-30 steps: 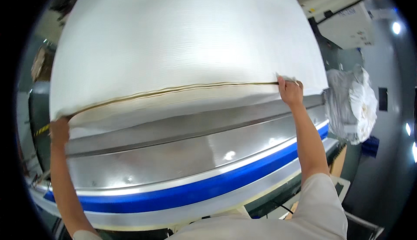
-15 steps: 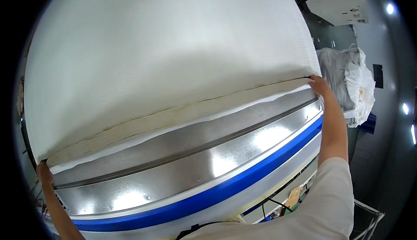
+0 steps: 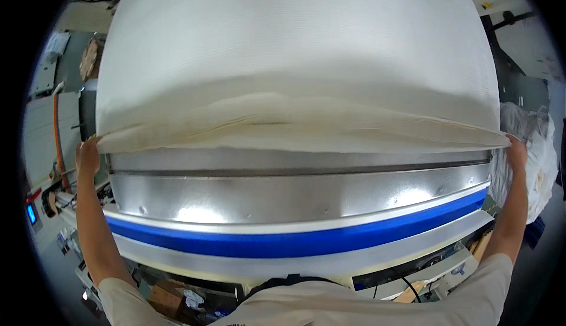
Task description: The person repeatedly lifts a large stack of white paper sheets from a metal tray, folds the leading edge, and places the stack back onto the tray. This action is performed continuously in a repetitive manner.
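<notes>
A thick stack of white fabric layers (image 3: 300,43) covers the wide bed in front of me. Both arms are spread out to the near corners of the stack. At the left corner my left hand (image 3: 88,154) has its fingers closed around the fabric. My right hand (image 3: 517,150) grips the right corner in the same way. Between the hands, the cream-looking layered edge (image 3: 295,132) sags and ripples, with gaps between plies near the middle. The fingertips are partly hidden behind the cloth.
A shiny metal strip (image 3: 283,199) runs along the bed's front, then a blue band (image 3: 295,244) and a pale rail nearest me. White plastic bags (image 3: 533,161) stand at the right. An orange hose (image 3: 58,128) hangs at the left; a cardboard box (image 3: 166,298) lies below.
My view has swung left and levelled. The near edge, neat and straight before, now bulges and droops, its layers spreading in the middle. Both hands still hold the corners.
</notes>
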A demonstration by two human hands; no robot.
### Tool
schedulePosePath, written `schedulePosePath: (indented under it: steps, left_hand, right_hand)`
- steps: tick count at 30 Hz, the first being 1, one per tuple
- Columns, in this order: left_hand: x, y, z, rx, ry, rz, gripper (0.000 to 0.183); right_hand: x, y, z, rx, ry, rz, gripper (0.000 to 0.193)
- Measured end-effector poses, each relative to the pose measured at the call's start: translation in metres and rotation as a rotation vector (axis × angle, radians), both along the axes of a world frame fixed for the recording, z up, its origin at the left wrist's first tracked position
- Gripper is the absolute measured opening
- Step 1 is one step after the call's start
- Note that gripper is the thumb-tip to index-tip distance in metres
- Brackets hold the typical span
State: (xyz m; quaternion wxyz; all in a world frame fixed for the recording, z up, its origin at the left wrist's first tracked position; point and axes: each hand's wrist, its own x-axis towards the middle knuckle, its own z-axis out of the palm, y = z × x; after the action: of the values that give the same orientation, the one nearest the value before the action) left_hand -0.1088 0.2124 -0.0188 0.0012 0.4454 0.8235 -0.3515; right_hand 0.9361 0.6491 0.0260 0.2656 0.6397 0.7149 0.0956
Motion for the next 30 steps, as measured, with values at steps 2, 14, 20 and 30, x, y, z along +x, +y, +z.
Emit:
schedulePosePath:
  steps: [2, 14, 20, 30]
  left_hand:
    - [-0.005, -0.017, 0.028, 0.077, -0.027, -0.084, 0.035]
    - [0.034, -0.218, 0.012, -0.475, -0.27, -0.145, 0.032]
    - [0.095, -0.223, -0.024, -0.939, -0.313, 0.091, 0.027]
    - [0.071, -0.259, -0.044, -0.683, 0.071, 0.269, 0.021]
  right_hand:
    - [0.025, -0.001, 0.01, 0.001, 0.032, -0.005, 0.032]
    - [0.085, -0.15, -0.006, -0.443, -0.255, 0.248, 0.028]
    - [0.069, -0.197, -0.02, -0.673, -0.442, 0.125, 0.017]
    - [0.11, -0.214, -0.048, -0.643, -0.459, 0.217, 0.02]
